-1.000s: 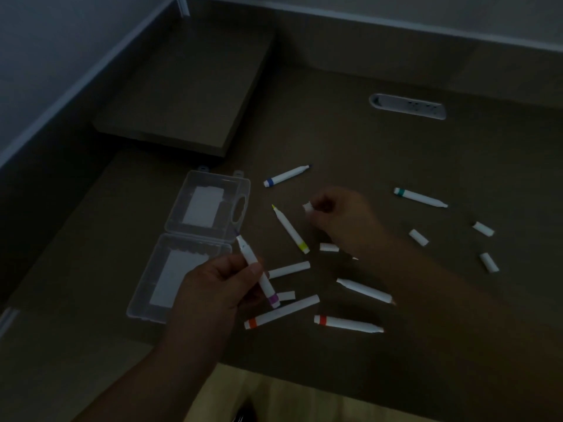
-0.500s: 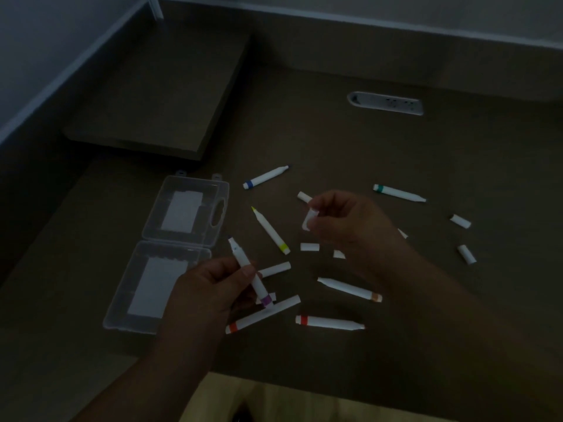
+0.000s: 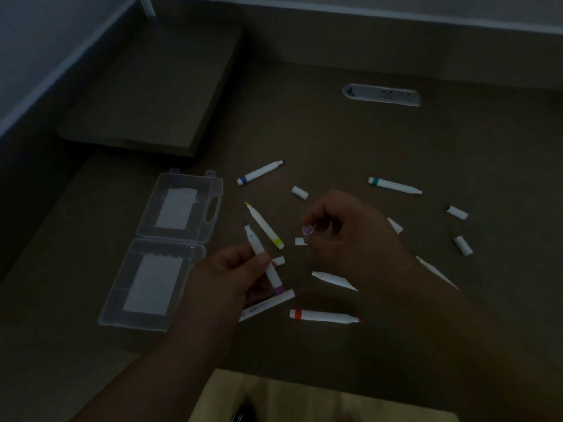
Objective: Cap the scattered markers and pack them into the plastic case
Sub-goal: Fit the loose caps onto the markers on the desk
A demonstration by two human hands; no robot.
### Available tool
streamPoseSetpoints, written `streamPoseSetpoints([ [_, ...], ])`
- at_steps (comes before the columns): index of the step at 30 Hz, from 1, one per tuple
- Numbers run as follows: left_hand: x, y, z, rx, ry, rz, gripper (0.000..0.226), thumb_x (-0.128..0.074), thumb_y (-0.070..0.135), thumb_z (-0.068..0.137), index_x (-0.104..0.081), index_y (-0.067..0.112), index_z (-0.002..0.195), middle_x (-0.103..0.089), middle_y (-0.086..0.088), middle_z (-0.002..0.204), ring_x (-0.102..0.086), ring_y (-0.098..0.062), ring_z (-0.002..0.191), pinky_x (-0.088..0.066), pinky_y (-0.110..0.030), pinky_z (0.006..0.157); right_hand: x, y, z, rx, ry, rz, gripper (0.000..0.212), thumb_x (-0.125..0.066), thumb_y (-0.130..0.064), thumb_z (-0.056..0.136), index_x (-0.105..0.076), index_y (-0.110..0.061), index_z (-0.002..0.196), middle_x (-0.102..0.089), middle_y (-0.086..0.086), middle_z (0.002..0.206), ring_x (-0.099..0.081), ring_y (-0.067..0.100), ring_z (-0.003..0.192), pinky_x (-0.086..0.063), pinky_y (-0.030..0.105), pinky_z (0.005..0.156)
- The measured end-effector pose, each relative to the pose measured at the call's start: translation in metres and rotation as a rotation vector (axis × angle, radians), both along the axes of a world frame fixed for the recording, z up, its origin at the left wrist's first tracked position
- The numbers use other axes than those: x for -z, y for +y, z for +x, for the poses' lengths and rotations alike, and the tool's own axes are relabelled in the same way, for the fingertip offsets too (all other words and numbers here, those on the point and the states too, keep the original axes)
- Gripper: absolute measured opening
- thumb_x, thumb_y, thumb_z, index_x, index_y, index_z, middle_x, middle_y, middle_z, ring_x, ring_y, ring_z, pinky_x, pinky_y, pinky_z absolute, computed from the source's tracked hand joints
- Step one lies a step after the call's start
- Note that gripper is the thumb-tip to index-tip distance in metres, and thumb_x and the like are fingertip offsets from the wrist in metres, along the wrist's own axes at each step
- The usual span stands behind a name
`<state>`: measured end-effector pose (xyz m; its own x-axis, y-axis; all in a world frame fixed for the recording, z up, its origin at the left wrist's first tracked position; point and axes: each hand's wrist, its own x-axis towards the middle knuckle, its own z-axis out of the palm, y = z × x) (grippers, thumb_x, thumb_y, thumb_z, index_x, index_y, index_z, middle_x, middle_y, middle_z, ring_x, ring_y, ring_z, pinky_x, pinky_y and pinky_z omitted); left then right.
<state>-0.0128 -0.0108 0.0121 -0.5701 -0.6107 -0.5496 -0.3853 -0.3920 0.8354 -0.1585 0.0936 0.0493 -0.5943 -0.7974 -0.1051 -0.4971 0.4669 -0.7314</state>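
Where its side faced before, purple-ended cap (image 3: 307,230) end-on in right hand (image 3: 350,233).

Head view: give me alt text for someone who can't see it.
The left hand holds an uncapped purple marker while the right hand pinches a purple-ended cap beside its tip. Other uncapped markers and loose caps lie scattered on the dim desk; the clear plastic case lies open at left.

Desk (image 3: 335,141) w/ outlet strip (image 3: 382,95), riser (image 3: 158,95)

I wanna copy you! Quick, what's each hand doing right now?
Left hand: closed, holding the uncapped purple marker.
Right hand: closed, pinching a small cap with a purple end.
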Motion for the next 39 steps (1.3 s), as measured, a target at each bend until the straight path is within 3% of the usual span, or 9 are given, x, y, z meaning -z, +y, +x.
streamPoseSetpoints([
  [2, 0.003, 0.001, -0.002, 0.022, -0.005, 0.006, 0.014, -0.06, 0.014, 0.09, -0.071, 0.01, 0.097, -0.076, -0.006, 0.082, -0.073, -0.023, 0.078, -0.059, -0.037, 0.075, 0.0, 0.002, 0.0, 0.018, -0.071, -0.015, 0.027, -0.067, -0.014, 0.087, -0.053, -0.036, 0.082, -0.053, -0.016, 0.089, -0.051, -0.003, 0.076, -0.042, 0.006, 0.067],
  [5, 0.005, 0.008, -0.006, 0.162, -0.044, -0.047, 0.011, -0.06, 0.015, 0.09, -0.069, 0.021, 0.094, -0.074, 0.009, 0.077, -0.071, -0.006, 0.07, -0.055, -0.02, 0.06, -0.001, 0.006, -0.004, 0.119, -0.292, -0.11, 0.019, -0.066, -0.014, 0.087, -0.06, -0.032, 0.089, -0.065, -0.009, 0.093, -0.063, 0.001, 0.082, -0.051, 0.015, 0.071],
  [11, 0.004, 0.025, -0.012, 0.334, -0.075, -0.184, 0.016, -0.063, 0.021, 0.088, -0.065, 0.037, 0.087, -0.069, 0.011, 0.086, -0.067, 0.0, 0.078, -0.052, -0.019, 0.065, 0.001, 0.013, -0.015, 0.255, -0.543, -0.209, 0.013, -0.064, -0.014, 0.088, -0.066, -0.026, 0.093, -0.073, -0.018, 0.08, -0.068, -0.004, 0.075, -0.055, 0.017, 0.066],
  [14, 0.002, 0.029, -0.016, 0.349, -0.068, -0.215, 0.014, -0.064, 0.022, 0.087, -0.066, 0.036, 0.089, -0.069, 0.011, 0.088, -0.066, 0.003, 0.077, -0.052, -0.018, 0.064, 0.003, 0.017, -0.017, 0.268, -0.558, -0.202, 0.012, -0.065, -0.015, 0.088, -0.067, -0.024, 0.094, -0.074, -0.012, 0.083, -0.069, 0.001, 0.076, -0.056, 0.02, 0.069],
  [24, -0.001, 0.032, -0.027, 0.323, -0.015, -0.225, 0.011, -0.066, 0.017, 0.087, -0.071, 0.027, 0.091, -0.071, 0.001, 0.087, -0.068, -0.005, 0.075, -0.051, -0.015, 0.058, 0.009, 0.021, -0.014, 0.207, -0.556, -0.129, 0.015, -0.068, -0.011, 0.085, -0.067, -0.026, 0.087, -0.07, -0.009, 0.083, -0.065, -0.009, 0.068, -0.046, 0.003, 0.055],
  [27, -0.003, 0.033, -0.027, 0.339, -0.038, -0.223, 0.016, -0.063, 0.016, 0.088, -0.066, 0.031, 0.086, -0.068, 0.006, 0.086, -0.065, 0.004, 0.072, -0.049, -0.01, 0.053, 0.011, 0.023, -0.014, 0.203, -0.56, -0.118, 0.016, -0.068, -0.011, 0.085, -0.065, -0.028, 0.087, -0.07, -0.008, 0.087, -0.067, -0.005, 0.074, -0.05, 0.009, 0.06],
  [31, -0.002, 0.035, -0.026, 0.31, -0.093, -0.212, 0.016, -0.062, 0.019, 0.088, -0.062, 0.034, 0.082, -0.064, 0.007, 0.086, -0.065, -0.007, 0.067, -0.05, -0.015, 0.051, 0.017, 0.025, -0.011, 0.215, -0.575, -0.105, 0.015, -0.069, -0.012, 0.084, -0.066, -0.026, 0.087, -0.071, -0.004, 0.09, -0.069, 0.004, 0.081, -0.055, 0.019, 0.07],
  [35, -0.001, 0.036, -0.025, 0.333, -0.112, -0.232, 0.017, -0.063, 0.017, 0.088, -0.063, 0.033, 0.085, -0.065, 0.01, 0.088, -0.064, 0.006, 0.073, -0.047, -0.009, 0.053, 0.02, 0.023, -0.005, 0.214, -0.589, -0.106, 0.018, -0.068, -0.012, 0.085, -0.065, -0.029, 0.086, -0.072, -0.006, 0.086, -0.07, 0.001, 0.077, -0.056, 0.019, 0.068],
  [39, -0.006, 0.03, -0.022, 0.323, -0.141, -0.273, 0.017, -0.061, 0.021, 0.09, -0.062, 0.037, 0.087, -0.066, 0.01, 0.089, -0.065, -0.004, 0.076, -0.049, -0.014, 0.056, 0.02, 0.016, -0.005, 0.224, -0.598, -0.107, 0.02, -0.068, -0.014, 0.085, -0.066, -0.033, 0.089, -0.071, -0.006, 0.094, -0.069, 0.005, 0.088, -0.057, 0.026, 0.078],
])
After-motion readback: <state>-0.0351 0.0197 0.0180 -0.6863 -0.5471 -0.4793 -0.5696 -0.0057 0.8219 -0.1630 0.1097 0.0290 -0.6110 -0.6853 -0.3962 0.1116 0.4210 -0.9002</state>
